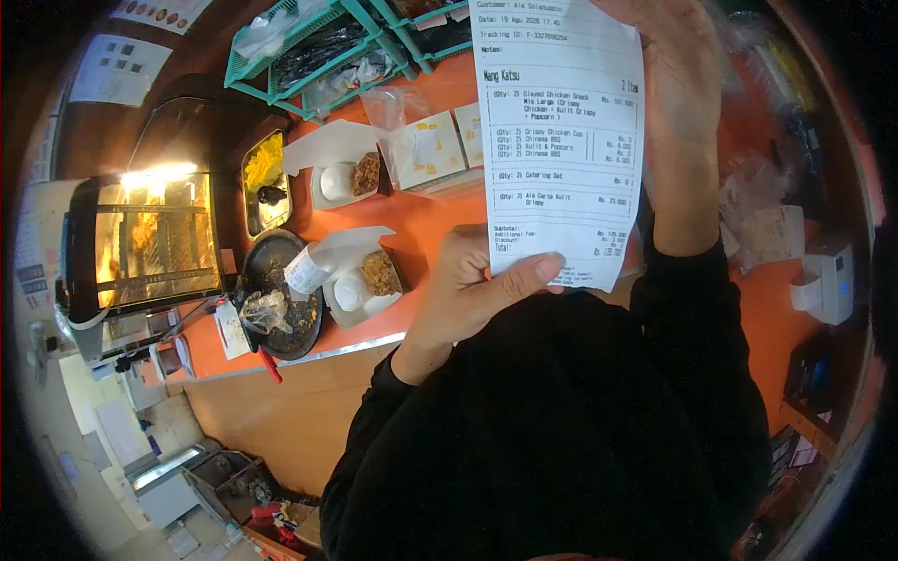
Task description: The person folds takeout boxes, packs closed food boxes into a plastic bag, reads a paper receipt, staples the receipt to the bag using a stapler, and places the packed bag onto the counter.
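A long printed receipt (561, 150) is held up before me, its text facing the camera. My left hand (472, 294) pinches its bottom edge, thumb in front. My right hand (681, 65) grips the upper right edge; part of that hand runs out of the frame at the top. Left of the receipt on the orange counter, two open food boxes stand: the nearer box (379, 313) has white rice and a golden-brown topping, the farther box (323, 196) has rice and a darker brown topping. A slip of paper (304, 271) leans by the nearer box.
A dark stone mortar (281, 337) with a plastic bag in it sits near the counter edge. Behind it are a metal tray (267, 220) of yellow food and a lit glass warmer (150, 248). Green baskets (309, 56) stand at the back; a small white device (825, 288) is at right.
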Motion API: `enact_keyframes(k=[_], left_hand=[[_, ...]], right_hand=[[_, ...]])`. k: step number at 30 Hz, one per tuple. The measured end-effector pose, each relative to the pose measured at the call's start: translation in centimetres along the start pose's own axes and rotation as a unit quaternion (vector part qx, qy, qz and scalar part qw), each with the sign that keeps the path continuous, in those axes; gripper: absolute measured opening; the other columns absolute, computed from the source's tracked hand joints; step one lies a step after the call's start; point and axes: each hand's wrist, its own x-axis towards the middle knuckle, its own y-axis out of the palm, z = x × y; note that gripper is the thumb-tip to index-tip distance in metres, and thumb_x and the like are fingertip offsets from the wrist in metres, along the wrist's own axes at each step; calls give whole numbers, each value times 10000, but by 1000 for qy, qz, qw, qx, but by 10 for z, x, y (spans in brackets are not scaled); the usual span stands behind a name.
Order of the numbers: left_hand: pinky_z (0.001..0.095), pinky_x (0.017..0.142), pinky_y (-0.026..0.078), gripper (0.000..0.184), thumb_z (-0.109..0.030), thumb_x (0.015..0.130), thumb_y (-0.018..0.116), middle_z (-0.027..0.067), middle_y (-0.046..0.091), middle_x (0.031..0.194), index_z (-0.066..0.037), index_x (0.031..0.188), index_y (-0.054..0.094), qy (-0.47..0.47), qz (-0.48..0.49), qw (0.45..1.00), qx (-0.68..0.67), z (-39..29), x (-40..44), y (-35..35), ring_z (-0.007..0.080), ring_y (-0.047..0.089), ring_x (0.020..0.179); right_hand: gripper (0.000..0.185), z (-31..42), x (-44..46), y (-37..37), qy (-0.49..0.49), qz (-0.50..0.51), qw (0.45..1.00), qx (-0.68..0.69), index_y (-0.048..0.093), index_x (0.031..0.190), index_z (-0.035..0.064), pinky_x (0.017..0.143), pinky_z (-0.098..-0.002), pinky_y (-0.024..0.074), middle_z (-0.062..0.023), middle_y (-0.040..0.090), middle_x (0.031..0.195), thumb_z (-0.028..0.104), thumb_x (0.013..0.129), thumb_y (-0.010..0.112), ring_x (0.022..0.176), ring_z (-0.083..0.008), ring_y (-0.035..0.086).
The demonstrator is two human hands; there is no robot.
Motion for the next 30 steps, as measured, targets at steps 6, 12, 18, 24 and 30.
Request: enact_keyframes(k=[6,12,18,24,30], left_hand=[[231,625,472,207,-144,800,564,92,609,849,28,912,586,6,5,1000,3,2,2,-1,122,573,709],[227,623,470,204,-138,799,564,91,610,847,29,915,585,-3,8,1000,0,3,4,-2,121,572,705],[225,618,469,200,-136,801,561,91,611,837,27,914,586,-6,-2,1000,9,5,6,-2,117,571,698],[229,629,462,189,-130,798,561,92,609,825,27,899,589,-6,-8,1000,26,5,8,-2,123,569,699],[351,868,340,392,-168,696,647,144,459,1046,-6,1027,511,85,-43,949,301,26,12,-42,246,421,1005]], right_hand=[[404,-2,-1,1,12,-38,999,-11,418,1146,-20,700,-214,458,-90,562,965,22,751,494,825,-114,557],[398,-4,-2,1,25,-55,998,-4,429,1138,-16,703,-217,457,-90,564,963,10,746,491,830,-119,557],[383,-9,-4,-3,28,-68,997,-15,445,1128,-7,703,-223,458,-90,567,969,7,748,490,833,-122,559],[347,-11,-5,-5,45,-93,994,-18,466,1093,1,692,-222,463,-88,573,953,-5,748,495,821,-130,567],[319,-18,-55,-58,143,-174,964,-139,488,1037,0,709,-275,452,-89,570,941,74,738,570,801,-148,561]])
